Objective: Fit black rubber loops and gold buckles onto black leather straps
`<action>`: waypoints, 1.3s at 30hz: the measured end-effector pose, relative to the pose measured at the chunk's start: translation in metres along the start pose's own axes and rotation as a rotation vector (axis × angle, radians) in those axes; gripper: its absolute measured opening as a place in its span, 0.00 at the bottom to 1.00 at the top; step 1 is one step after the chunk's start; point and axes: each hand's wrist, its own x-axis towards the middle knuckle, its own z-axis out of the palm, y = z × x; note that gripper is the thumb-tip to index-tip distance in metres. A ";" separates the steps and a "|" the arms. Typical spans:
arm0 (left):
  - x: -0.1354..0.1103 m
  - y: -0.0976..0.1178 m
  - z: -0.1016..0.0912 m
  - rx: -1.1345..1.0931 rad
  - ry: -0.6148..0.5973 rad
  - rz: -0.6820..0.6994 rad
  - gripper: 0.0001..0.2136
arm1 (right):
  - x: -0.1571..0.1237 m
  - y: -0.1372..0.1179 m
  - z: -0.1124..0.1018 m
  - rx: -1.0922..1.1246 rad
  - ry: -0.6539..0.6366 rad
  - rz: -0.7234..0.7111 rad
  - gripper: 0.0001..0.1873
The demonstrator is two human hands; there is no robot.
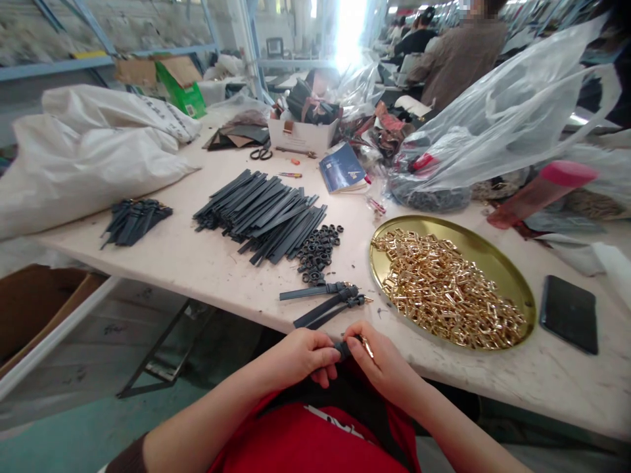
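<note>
Just off the table's front edge, my left hand (318,355) and my right hand (372,351) are close together, both closed on a short dark strap (342,349). A gold buckle (366,346) shows at my right fingers. Much of the strap is hidden by the fingers. Beyond my hands lie a few dark straps with buckles (330,302). Behind these are a heap of small dark loops (318,253) and a large pile of flat dark straps (261,213). To the right, a round gold tray (522,292) holds many gold buckles (448,289).
A black phone (569,314) lies right of the tray. Further back are a pink-capped bottle (542,194), a plastic bag (493,131), a blue booklet (344,169), scissors (261,153) and a white box (300,136). A bundle of straps (135,222) sits left, by a white sack (93,151).
</note>
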 end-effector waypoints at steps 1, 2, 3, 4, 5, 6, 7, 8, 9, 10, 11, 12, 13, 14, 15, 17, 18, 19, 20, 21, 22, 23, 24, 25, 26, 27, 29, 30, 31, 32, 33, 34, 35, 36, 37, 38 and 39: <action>0.000 0.001 0.001 0.012 0.013 0.005 0.11 | 0.000 0.000 -0.002 -0.018 -0.007 -0.004 0.10; 0.001 0.002 0.002 0.019 0.021 0.007 0.11 | 0.001 -0.001 -0.003 -0.034 -0.011 -0.007 0.10; 0.002 0.003 0.003 0.024 0.024 0.006 0.11 | 0.001 -0.001 -0.004 -0.046 -0.012 -0.010 0.10; 0.003 0.003 0.004 0.021 0.025 0.003 0.11 | 0.001 0.000 -0.005 -0.055 -0.011 -0.012 0.09; 0.005 0.002 0.006 0.013 0.026 -0.001 0.11 | 0.001 0.001 -0.005 -0.059 -0.007 -0.012 0.09; 0.006 0.002 0.007 0.002 0.030 -0.004 0.11 | 0.001 0.002 -0.004 -0.054 -0.002 -0.012 0.09; 0.007 0.002 0.008 -0.011 0.038 -0.004 0.11 | 0.000 0.002 -0.003 -0.034 0.008 -0.010 0.08; 0.007 0.002 0.009 -0.016 0.049 -0.001 0.12 | 0.000 0.003 -0.001 0.005 0.025 -0.003 0.08; 0.008 0.002 0.010 -0.007 0.061 0.005 0.12 | -0.001 0.003 0.002 0.064 0.053 0.014 0.09; 0.008 0.002 0.010 0.024 0.073 0.015 0.12 | -0.002 0.003 0.005 0.133 0.089 0.042 0.09; 0.008 0.003 0.010 0.072 0.080 0.026 0.13 | -0.002 0.003 0.008 0.201 0.131 0.076 0.10; 0.007 0.005 0.010 0.132 0.084 0.037 0.12 | -0.003 0.002 0.011 0.254 0.175 0.108 0.11; 0.007 0.006 0.010 0.193 0.086 0.047 0.12 | -0.004 0.001 0.013 0.284 0.215 0.131 0.11; 0.007 0.008 0.009 0.244 0.090 0.056 0.12 | -0.004 0.000 0.015 0.287 0.242 0.136 0.11; 0.006 0.009 0.009 0.279 0.093 0.063 0.12 | -0.004 -0.001 0.015 0.269 0.255 0.120 0.11; 0.006 0.012 0.010 0.302 0.107 0.075 0.12 | -0.004 -0.001 0.015 0.207 0.251 0.058 0.10; 0.005 0.013 0.010 0.296 0.116 0.080 0.12 | -0.003 -0.001 0.013 0.175 0.243 0.025 0.10; 0.004 0.014 0.011 0.284 0.119 0.082 0.12 | -0.003 -0.001 0.011 0.144 0.234 -0.003 0.10; 0.003 0.016 0.011 0.269 0.114 0.080 0.11 | -0.003 -0.001 0.010 0.115 0.227 -0.025 0.09; 0.001 0.017 0.010 0.256 0.103 0.079 0.12 | -0.002 -0.001 0.008 0.088 0.220 -0.044 0.09; -0.002 0.019 0.009 0.247 0.088 0.078 0.12 | -0.002 -0.001 0.007 0.064 0.211 -0.060 0.09; -0.005 0.021 0.008 0.245 0.071 0.078 0.12 | -0.002 -0.002 0.006 0.048 0.201 -0.073 0.09; -0.008 0.022 0.007 0.247 0.059 0.077 0.12 | -0.002 -0.003 0.006 0.042 0.194 -0.080 0.09; -0.011 0.024 0.006 0.248 0.056 0.080 0.13 | -0.003 -0.004 0.007 0.047 0.189 -0.083 0.09; -0.013 0.024 0.006 0.245 0.061 0.087 0.13 | -0.003 -0.005 0.008 0.059 0.188 -0.082 0.10; -0.015 0.025 0.006 0.236 0.071 0.094 0.13 | -0.003 -0.006 0.010 0.076 0.188 -0.080 0.11; -0.015 0.024 0.007 0.223 0.105 0.122 0.13 | -0.003 -0.008 0.012 0.104 0.185 -0.084 0.11; -0.013 0.024 0.008 0.228 0.119 0.140 0.13 | -0.001 -0.009 0.012 0.111 0.182 -0.091 0.12; -0.010 0.025 0.008 0.245 0.129 0.158 0.13 | 0.002 -0.009 0.011 0.108 0.179 -0.098 0.12; -0.006 0.025 0.007 0.278 0.135 0.178 0.13 | 0.006 -0.009 0.008 0.093 0.179 -0.103 0.12; -0.001 0.027 0.003 0.332 0.143 0.203 0.13 | 0.012 -0.008 0.005 0.064 0.188 -0.105 0.12; 0.005 0.029 -0.004 0.408 0.165 0.236 0.14 | 0.020 -0.006 0.000 0.025 0.208 -0.105 0.12; 0.012 0.032 -0.013 0.506 0.215 0.271 0.14 | 0.030 -0.004 -0.005 -0.024 0.237 -0.105 0.12; 0.018 0.034 -0.026 0.629 0.302 0.295 0.13 | 0.040 0.000 -0.009 -0.081 0.271 -0.107 0.11; 0.025 0.036 -0.042 0.754 0.430 0.306 0.13 | 0.051 0.004 -0.013 -0.144 0.308 -0.110 0.11; 0.031 0.038 -0.059 0.870 0.585 0.273 0.12 | 0.062 0.009 -0.016 -0.208 0.346 -0.114 0.10; 0.037 0.038 -0.076 0.971 0.757 0.179 0.11 | 0.071 0.014 -0.017 -0.265 0.371 -0.118 0.10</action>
